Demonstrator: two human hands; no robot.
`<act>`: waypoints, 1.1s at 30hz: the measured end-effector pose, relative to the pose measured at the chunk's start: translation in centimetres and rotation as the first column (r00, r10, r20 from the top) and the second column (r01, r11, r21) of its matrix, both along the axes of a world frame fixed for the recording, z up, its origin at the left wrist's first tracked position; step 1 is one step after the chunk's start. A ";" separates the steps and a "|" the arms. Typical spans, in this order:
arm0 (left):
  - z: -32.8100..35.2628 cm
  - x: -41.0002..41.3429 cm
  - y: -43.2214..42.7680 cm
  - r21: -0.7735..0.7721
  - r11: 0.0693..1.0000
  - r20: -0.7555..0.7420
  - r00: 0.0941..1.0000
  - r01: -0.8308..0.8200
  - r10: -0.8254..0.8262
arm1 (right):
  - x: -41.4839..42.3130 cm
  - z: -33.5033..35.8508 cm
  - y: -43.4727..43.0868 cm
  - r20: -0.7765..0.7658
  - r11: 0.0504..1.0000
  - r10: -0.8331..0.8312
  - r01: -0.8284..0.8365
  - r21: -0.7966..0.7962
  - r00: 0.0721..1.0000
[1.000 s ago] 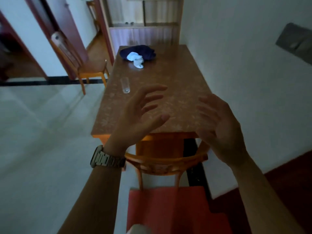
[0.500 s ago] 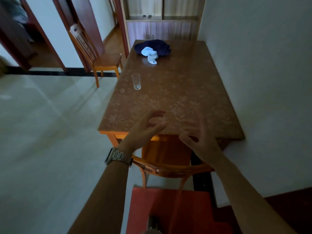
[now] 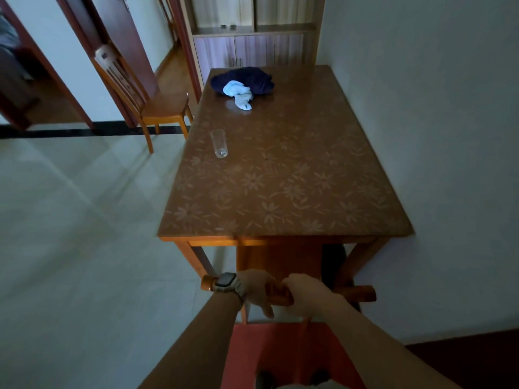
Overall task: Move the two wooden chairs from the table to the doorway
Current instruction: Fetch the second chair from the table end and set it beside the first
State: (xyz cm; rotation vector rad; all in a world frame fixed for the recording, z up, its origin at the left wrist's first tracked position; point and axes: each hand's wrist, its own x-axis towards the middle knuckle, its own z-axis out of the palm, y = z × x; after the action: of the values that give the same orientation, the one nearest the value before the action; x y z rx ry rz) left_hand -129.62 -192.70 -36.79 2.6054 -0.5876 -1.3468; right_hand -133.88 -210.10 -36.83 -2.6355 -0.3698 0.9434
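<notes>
A wooden chair (image 3: 362,293) is tucked under the near end of the brown floral table (image 3: 280,192); only its curved top rail and part of its back show. My left hand (image 3: 257,290), with a watch on the wrist, and my right hand (image 3: 304,297) are side by side, both closed around the middle of that top rail. A second wooden chair (image 3: 146,99) with a slatted back stands at the far left by the dark red door frame (image 3: 123,60), beside the table's far corner.
On the table stand a clear drinking glass (image 3: 219,143) and a dark blue cloth (image 3: 252,80) with a light blue cloth on it. A cabinet (image 3: 247,49) is behind the table, a white wall to the right, pale tiled floor (image 3: 70,234) to the left.
Both hands came down from above the table edge and closed on the near chair's top rail. The view tilted downward and nearer.
</notes>
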 end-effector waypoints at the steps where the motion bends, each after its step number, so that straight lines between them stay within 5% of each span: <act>1: -0.6 -0.2 -0.2 -0.001 1.000 0.027 0.999 0.019 -0.018 | -0.1 -0.6 0.3 -0.002 1.000 -0.010 0.010 -0.016 1.000; 5: -2.4 -0.5 -0.5 -0.031 0.997 0.035 0.997 0.069 -0.068 | 0.1 -1.6 0.6 -0.016 0.992 0.007 -0.009 -0.124 1.000; 9: -2.0 0.3 -0.6 -0.075 0.994 -0.016 0.996 0.082 -0.084 | 1.3 -1.6 0.1 -0.071 0.998 -0.014 0.010 -0.061 0.997; 17: 0.8 4.7 -2.5 -0.027 0.998 0.336 0.941 0.063 -0.050 | 6.5 0.3 -0.7 0.209 0.987 0.037 -0.004 -0.160 0.977; 33: 4.9 1.6 -1.8 -0.059 0.981 0.394 0.907 0.185 -0.148 | 3.1 5.3 -0.6 0.238 0.971 0.143 -0.090 -0.220 0.961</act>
State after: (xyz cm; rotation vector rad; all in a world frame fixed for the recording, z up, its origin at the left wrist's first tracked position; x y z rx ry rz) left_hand -128.04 -194.51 -31.89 2.8098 -0.9249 -0.8078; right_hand -130.79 -210.69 -31.52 -2.9651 -0.5192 0.7129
